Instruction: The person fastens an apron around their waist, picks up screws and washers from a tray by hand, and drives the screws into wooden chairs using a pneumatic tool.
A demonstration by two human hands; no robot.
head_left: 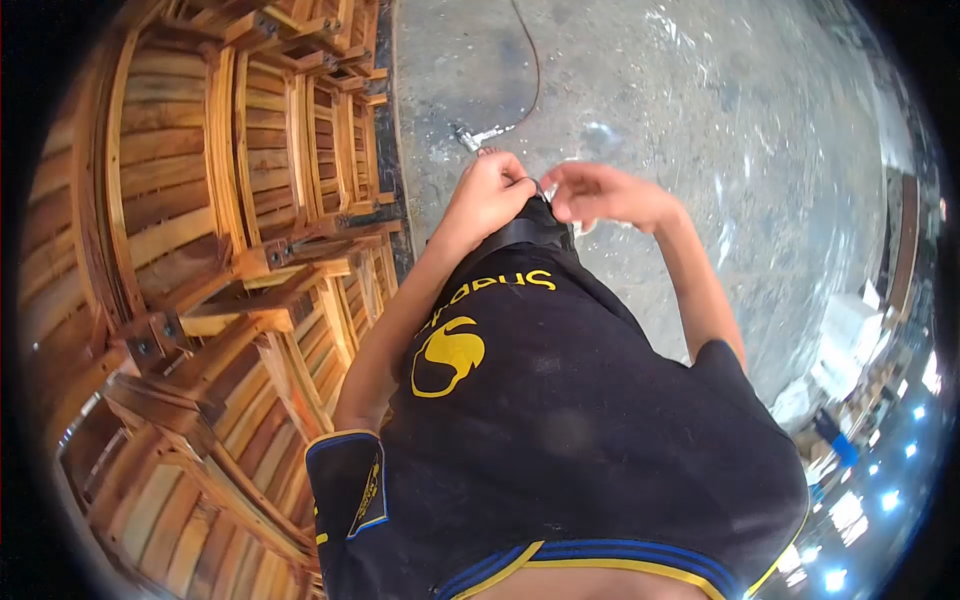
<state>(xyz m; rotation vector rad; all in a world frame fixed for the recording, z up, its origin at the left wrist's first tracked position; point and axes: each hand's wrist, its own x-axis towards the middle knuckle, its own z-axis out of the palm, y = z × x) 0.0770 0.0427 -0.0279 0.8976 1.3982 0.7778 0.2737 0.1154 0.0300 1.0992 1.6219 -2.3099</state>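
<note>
My left hand (492,195) is at my waist, thumb and fingers pressed together at the edge of dark cloth; what they pinch is too small to make out. Close on its right, my right hand (600,195) is curled with thumb and fingertips near a small shiny thing (546,192). Whether it grips that thing is unclear. A black band (525,232) crosses my waist just below both hands, at the hem of my black shirt (590,370) with yellow print.
Stacked wooden slatted frames (165,190) fill the left side. A metal tool (467,138) on a thin brown hose (536,85) lies on the grey concrete floor (700,120) beyond my hands. White material (845,345) and mixed clutter are at the right.
</note>
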